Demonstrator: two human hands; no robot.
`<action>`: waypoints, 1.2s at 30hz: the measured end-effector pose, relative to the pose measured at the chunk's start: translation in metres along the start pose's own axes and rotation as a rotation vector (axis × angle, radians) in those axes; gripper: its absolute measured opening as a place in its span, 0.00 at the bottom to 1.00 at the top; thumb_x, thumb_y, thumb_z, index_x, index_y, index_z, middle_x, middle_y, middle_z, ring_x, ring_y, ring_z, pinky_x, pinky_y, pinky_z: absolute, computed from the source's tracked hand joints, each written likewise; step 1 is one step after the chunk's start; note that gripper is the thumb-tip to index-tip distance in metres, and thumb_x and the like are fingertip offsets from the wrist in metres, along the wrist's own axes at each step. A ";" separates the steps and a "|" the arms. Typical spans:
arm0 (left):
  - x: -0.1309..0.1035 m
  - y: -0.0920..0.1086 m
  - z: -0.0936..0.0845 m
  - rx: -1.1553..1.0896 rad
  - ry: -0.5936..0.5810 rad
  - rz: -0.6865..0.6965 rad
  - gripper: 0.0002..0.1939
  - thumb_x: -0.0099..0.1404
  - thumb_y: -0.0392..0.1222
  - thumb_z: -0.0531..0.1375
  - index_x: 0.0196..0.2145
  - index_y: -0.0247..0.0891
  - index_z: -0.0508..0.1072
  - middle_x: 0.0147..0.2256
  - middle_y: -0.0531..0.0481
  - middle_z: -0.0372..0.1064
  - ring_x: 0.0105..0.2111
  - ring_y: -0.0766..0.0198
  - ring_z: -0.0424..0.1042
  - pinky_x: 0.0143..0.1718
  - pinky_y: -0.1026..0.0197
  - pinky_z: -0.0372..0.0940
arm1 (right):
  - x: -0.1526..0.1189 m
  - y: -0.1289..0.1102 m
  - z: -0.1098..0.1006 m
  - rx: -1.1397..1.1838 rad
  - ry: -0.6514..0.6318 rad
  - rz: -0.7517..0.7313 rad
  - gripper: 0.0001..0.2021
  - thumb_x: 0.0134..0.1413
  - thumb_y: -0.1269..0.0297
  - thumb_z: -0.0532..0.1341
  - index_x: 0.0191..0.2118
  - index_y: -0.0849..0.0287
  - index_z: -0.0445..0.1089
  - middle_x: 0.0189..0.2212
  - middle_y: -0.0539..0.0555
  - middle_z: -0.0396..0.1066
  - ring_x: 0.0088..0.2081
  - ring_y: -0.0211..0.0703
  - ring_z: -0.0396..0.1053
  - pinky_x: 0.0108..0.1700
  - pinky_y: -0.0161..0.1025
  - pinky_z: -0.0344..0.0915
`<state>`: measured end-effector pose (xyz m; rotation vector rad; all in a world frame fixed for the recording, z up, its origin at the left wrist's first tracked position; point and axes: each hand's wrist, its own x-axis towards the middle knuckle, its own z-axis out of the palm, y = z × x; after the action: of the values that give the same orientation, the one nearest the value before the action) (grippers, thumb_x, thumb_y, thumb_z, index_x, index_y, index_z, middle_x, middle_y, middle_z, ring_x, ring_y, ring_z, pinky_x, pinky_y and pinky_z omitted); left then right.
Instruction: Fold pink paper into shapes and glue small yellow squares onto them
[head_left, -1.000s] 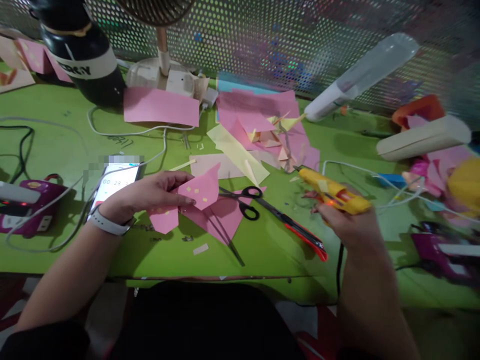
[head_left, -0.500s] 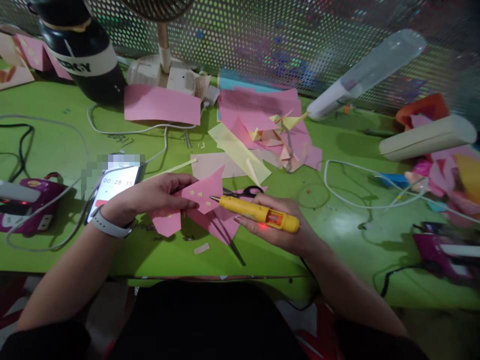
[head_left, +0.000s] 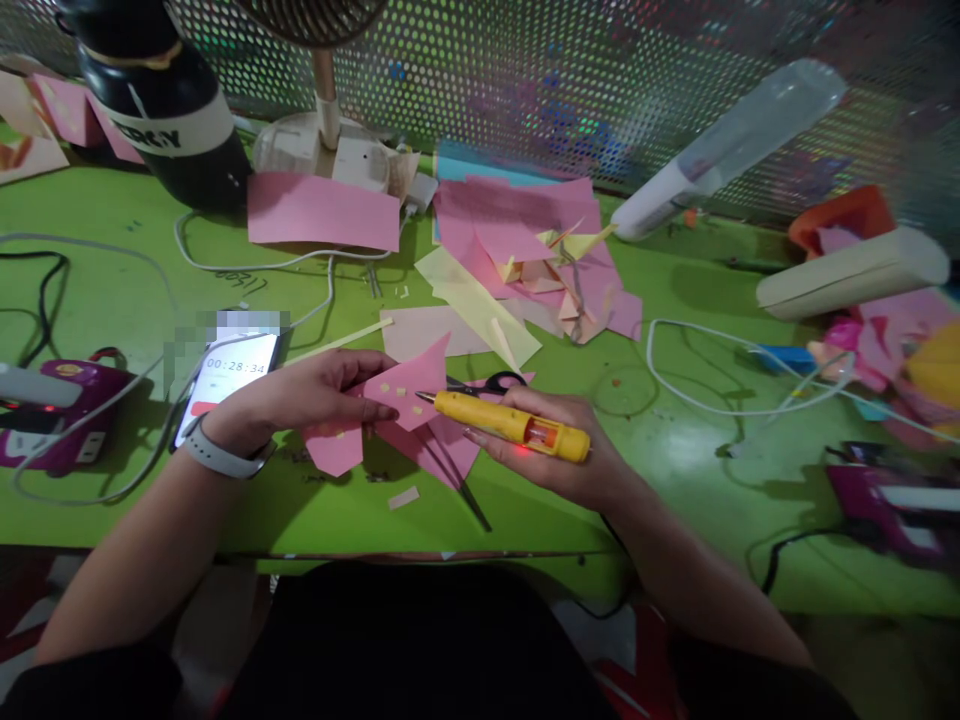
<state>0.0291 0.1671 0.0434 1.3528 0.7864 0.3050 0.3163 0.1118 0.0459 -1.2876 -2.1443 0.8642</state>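
Observation:
A pink paper piece (head_left: 420,378) with several small pale yellow squares on it is pinched between the thumb and fingers of my left hand (head_left: 337,392). My right hand (head_left: 551,445) is closed around a yellow pen-shaped tool (head_left: 495,418) with a red light on its side. The tool's dark metal tip points left and is over the pink paper, by the yellow squares; whether it touches cannot be told. Dark scissors (head_left: 504,383) and a thin metal tool (head_left: 469,498) lie partly under the paper. More pink paper (head_left: 335,450) hangs below my left hand.
A phone (head_left: 238,360) showing a timer lies left of my left hand. Behind are a black bottle (head_left: 176,110), a fan base (head_left: 300,148) and loose pink paper (head_left: 517,215). A white cable (head_left: 652,375) loops at right. Purple devices (head_left: 67,400) stand on both sides.
The yellow tool and my right hand have shifted very slightly left. The pink paper remains in my left hand, almost unmoved.

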 end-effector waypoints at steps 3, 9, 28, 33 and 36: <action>0.000 -0.001 0.000 0.006 0.005 0.001 0.17 0.62 0.46 0.65 0.47 0.38 0.75 0.41 0.46 0.76 0.33 0.65 0.73 0.29 0.67 0.65 | 0.000 -0.001 0.000 -0.009 -0.006 -0.002 0.07 0.54 0.59 0.67 0.35 0.55 0.72 0.26 0.48 0.73 0.27 0.39 0.69 0.34 0.37 0.69; 0.000 -0.002 0.000 0.023 0.014 -0.014 0.17 0.62 0.47 0.65 0.46 0.37 0.75 0.37 0.46 0.75 0.27 0.68 0.70 0.25 0.68 0.62 | 0.000 -0.002 0.000 -0.033 0.000 0.006 0.08 0.55 0.57 0.67 0.34 0.56 0.72 0.25 0.48 0.72 0.26 0.38 0.68 0.29 0.36 0.66; -0.001 0.003 0.002 0.039 0.018 -0.006 0.15 0.62 0.47 0.65 0.44 0.38 0.74 0.35 0.49 0.74 0.25 0.70 0.66 0.23 0.68 0.58 | -0.001 -0.001 -0.001 -0.087 0.004 -0.016 0.07 0.54 0.60 0.67 0.34 0.55 0.71 0.25 0.47 0.73 0.24 0.37 0.66 0.33 0.37 0.69; -0.001 0.004 0.002 0.039 0.018 -0.018 0.15 0.62 0.47 0.65 0.44 0.37 0.74 0.33 0.50 0.73 0.24 0.70 0.65 0.22 0.68 0.57 | -0.001 -0.003 -0.002 -0.081 -0.019 -0.029 0.07 0.54 0.61 0.67 0.32 0.55 0.68 0.24 0.46 0.71 0.22 0.36 0.65 0.33 0.37 0.68; -0.001 0.004 0.002 0.024 0.010 -0.010 0.14 0.62 0.45 0.65 0.44 0.37 0.75 0.34 0.50 0.73 0.26 0.70 0.66 0.23 0.69 0.59 | -0.001 -0.002 -0.002 -0.076 0.004 -0.022 0.07 0.54 0.60 0.67 0.32 0.55 0.69 0.25 0.48 0.72 0.25 0.38 0.67 0.30 0.36 0.66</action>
<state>0.0309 0.1661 0.0478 1.3705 0.8071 0.2954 0.3170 0.1110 0.0489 -1.2990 -2.2026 0.7775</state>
